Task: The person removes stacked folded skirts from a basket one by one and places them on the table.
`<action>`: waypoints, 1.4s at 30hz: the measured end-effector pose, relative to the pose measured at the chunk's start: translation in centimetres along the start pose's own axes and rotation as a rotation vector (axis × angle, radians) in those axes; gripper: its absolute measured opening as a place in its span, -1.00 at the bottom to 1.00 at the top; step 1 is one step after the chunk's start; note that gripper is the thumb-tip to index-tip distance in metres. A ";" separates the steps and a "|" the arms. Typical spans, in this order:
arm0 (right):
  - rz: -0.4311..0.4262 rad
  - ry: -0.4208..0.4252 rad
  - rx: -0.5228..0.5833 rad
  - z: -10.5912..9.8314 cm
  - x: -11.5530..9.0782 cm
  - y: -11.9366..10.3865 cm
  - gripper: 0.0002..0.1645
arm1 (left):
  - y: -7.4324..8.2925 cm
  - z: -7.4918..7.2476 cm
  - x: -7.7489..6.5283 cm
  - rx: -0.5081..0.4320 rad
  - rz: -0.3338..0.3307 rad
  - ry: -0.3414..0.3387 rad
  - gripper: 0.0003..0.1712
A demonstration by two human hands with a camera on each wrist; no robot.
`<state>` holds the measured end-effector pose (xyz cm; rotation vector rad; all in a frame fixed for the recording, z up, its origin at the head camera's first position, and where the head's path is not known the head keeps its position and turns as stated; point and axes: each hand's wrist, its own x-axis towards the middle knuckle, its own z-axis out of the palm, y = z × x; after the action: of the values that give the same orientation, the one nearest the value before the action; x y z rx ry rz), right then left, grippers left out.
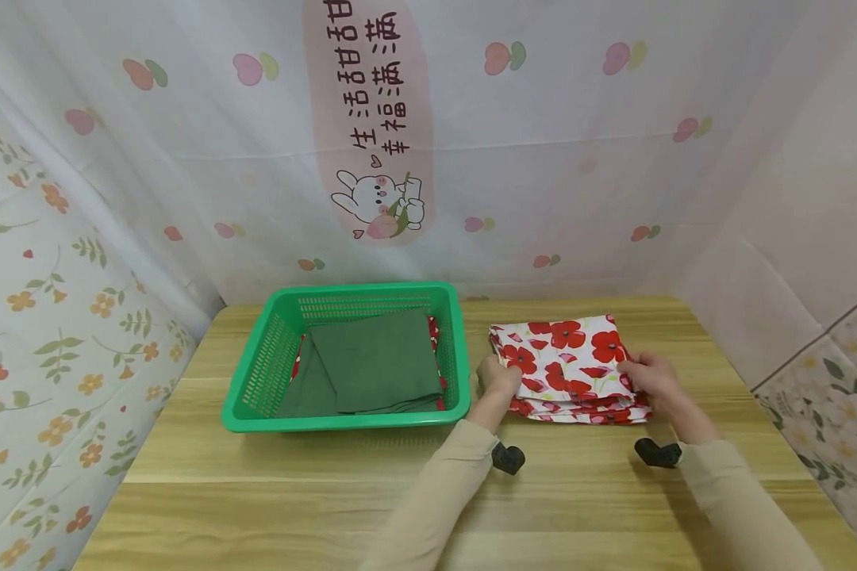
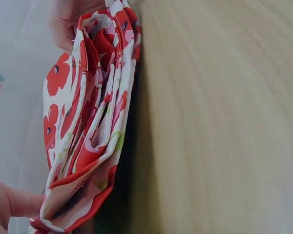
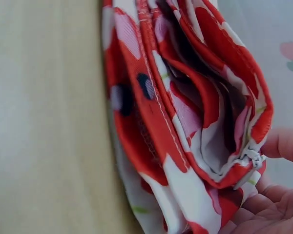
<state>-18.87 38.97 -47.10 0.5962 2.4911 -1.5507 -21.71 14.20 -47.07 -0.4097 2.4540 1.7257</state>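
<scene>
Folded cloth is white with big red flowers, dark centres and all. It's sitting on the wooden table, pretty thick, loose layers gaping along the near edge.

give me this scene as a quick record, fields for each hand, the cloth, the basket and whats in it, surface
cloth: folded poppy-print cloth, several layers
left hand: grips its left side
right hand: grips its right side
container: green basket, left of the cloth
contents: folded dark green fabric, red-patterned fabric showing beneath
surface: wood-grain table
</scene>
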 end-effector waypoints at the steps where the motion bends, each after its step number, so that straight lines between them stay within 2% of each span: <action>1: 0.004 0.005 -0.013 0.1 0.0 0.1 -0.56 | -0.1 0.0 0.0 0.014 -0.011 -0.009 -0.80; 6: 0.003 0.033 -0.111 0.6 -0.1 0.6 -0.40 | -0.3 0.0 -0.1 0.040 -0.049 -0.061 -0.48; 9: -0.032 0.034 -0.155 0.8 -0.2 0.6 -0.28 | -0.1 0.0 -0.3 0.066 -0.017 -0.065 -0.29; 13: -0.078 0.042 -0.206 1.1 -0.4 0.3 -0.20 | 0.2 -0.1 -0.5 0.173 0.042 -0.047 -0.19; 16: -0.106 0.065 -0.232 1.3 -0.6 -0.3 -0.19 | 0.5 -0.2 -0.6 0.200 0.083 -0.063 -0.18; 21: -0.189 0.124 -0.255 1.9 -1.4 -1.9 -0.25 | 1.5 -1.0 -1.3 0.083 0.195 -0.140 -0.26; 24: -0.255 0.143 -0.263 2.6 -2.0 -3.1 -0.29 | 2.2 -1.7 -1.9 0.035 0.237 -0.193 -0.31; 31: -0.364 0.138 -0.236 3.8 -3.0 -5.4 -0.33 | 3.8 -3.2 -3.0 0.027 0.256 -0.265 -0.36; 34: -0.397 0.129 -0.213 4.4 -3.7 -6.5 -0.35 | 4.5 -4.0 -3.3 0.000 0.293 -0.286 -0.37; 38: -0.425 0.107 -0.184 5.1 -4.4 -7.9 -0.33 | 5.3 -5.6 -3.8 -0.028 0.347 -0.298 -0.39; 42: -0.438 0.081 -0.154 6.0 -4.9 -9.1 -0.28 | 5.9 -7.0 -4.1 -0.078 0.339 -0.316 -0.42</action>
<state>-18.64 28.91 -40.73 0.0915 2.9133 -1.4588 -19.03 10.12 -38.25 0.2732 2.3275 1.8396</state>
